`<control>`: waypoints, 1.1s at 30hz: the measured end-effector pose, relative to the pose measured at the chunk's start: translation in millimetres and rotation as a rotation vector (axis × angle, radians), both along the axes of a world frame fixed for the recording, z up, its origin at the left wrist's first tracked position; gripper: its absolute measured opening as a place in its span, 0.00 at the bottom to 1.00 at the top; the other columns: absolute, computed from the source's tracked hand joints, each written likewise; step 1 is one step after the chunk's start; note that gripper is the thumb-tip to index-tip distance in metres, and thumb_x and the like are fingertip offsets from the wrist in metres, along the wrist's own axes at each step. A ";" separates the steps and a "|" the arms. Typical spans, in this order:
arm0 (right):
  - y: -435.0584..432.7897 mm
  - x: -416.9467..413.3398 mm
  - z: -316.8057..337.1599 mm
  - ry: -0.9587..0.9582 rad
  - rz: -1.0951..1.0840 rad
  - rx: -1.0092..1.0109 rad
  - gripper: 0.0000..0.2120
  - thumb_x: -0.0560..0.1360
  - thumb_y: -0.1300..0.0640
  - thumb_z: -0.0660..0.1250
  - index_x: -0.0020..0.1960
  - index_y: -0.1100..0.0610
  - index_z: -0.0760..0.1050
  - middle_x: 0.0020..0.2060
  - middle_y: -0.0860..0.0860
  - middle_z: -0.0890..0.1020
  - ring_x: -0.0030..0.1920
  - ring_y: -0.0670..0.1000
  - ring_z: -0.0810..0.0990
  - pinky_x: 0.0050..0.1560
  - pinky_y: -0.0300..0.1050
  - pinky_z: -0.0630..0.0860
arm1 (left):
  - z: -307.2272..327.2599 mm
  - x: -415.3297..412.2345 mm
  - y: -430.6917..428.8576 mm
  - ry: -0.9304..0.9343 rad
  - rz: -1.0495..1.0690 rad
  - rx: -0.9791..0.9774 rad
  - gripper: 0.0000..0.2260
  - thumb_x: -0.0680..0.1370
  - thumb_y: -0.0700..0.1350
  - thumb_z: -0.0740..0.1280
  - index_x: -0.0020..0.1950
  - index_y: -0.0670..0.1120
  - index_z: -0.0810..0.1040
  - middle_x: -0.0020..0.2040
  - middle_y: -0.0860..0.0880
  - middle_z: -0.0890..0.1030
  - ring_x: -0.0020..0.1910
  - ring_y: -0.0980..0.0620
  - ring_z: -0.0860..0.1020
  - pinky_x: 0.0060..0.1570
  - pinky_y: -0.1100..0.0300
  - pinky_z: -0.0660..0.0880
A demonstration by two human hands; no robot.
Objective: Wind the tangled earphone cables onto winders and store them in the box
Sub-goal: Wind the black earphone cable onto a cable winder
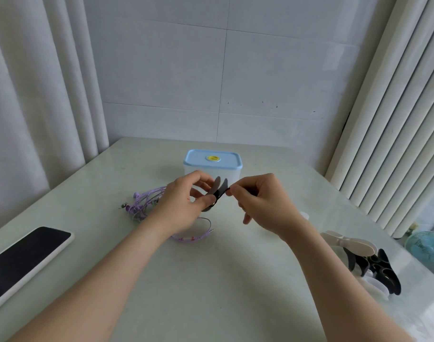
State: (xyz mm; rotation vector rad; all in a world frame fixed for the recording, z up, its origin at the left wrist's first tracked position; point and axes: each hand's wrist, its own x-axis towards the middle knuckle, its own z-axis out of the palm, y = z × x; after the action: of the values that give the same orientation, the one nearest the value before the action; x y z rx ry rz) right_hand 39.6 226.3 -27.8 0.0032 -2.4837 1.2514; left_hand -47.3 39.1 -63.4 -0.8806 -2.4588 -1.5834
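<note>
Over the pale table, the left hand pinched a dark winder between thumb and fingers, and the right hand pinched its tip. Pulled too hard, the winder might have sprung free. The purple earphone cables lay tangled under and beyond the left hand, likely to snag. Behind stood the lidded box, then a tiled wall and curtains.
</note>
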 end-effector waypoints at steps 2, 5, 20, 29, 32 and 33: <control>1.1 0.4 -1.3 0.047 -0.042 0.048 0.11 0.79 0.60 0.67 0.40 0.59 0.84 0.30 0.63 0.77 0.26 0.56 0.82 0.27 0.38 0.74 | 1.7 1.0 -1.4 0.009 -0.019 -0.051 0.10 0.79 0.43 0.74 0.55 0.57 0.82 0.52 0.59 0.84 0.47 0.55 0.84 0.38 0.65 0.76; 2.5 -1.2 -2.9 0.117 -0.099 0.056 0.10 0.78 0.59 0.70 0.38 0.55 0.83 0.28 0.57 0.80 0.24 0.53 0.81 0.26 0.41 0.73 | 3.6 0.9 -4.5 0.031 -0.055 -0.116 0.10 0.79 0.44 0.75 0.55 0.58 0.83 0.51 0.61 0.85 0.48 0.58 0.84 0.43 0.66 0.75; 11.6 -9.5 -9.4 -0.218 0.014 -0.607 0.05 0.81 0.60 0.68 0.50 0.62 0.81 0.35 0.55 0.73 0.31 0.50 0.66 0.31 0.43 0.66 | 15.4 20.7 8.8 -0.286 -0.315 0.353 0.12 0.76 0.42 0.75 0.60 0.44 0.84 0.53 0.44 0.88 0.52 0.46 0.87 0.51 0.52 0.82; 1.2 -9.8 -12.2 -0.278 0.178 -0.705 0.17 0.86 0.51 0.63 0.59 0.64 0.83 0.45 0.54 0.82 0.39 0.51 0.79 0.39 0.45 0.78 | 12.3 15.6 11.5 -0.564 -0.244 0.651 0.14 0.78 0.46 0.70 0.61 0.43 0.82 0.56 0.46 0.87 0.54 0.49 0.86 0.50 0.56 0.81; 0.4 -9.6 -11.2 -0.226 0.164 -0.717 0.16 0.86 0.53 0.63 0.59 0.66 0.83 0.45 0.55 0.84 0.38 0.51 0.81 0.39 0.44 0.80 | 13.8 14.0 11.7 -0.586 -0.216 0.701 0.09 0.82 0.43 0.67 0.61 0.42 0.82 0.56 0.45 0.87 0.53 0.48 0.86 0.49 0.57 0.82; -0.4 -9.8 -11.4 -0.217 0.152 -0.713 0.16 0.86 0.54 0.63 0.58 0.65 0.83 0.44 0.55 0.84 0.38 0.51 0.81 0.39 0.44 0.81 | 13.6 14.0 12.1 -0.583 -0.212 0.699 0.10 0.83 0.43 0.67 0.62 0.42 0.82 0.56 0.45 0.87 0.54 0.47 0.86 0.49 0.57 0.83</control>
State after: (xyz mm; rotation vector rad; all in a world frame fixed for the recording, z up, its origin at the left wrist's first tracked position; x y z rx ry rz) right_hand 29.8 225.9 -39.2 -0.1321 -2.0841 2.2362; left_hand -33.3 51.2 -49.7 -0.6196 -1.8230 -2.8367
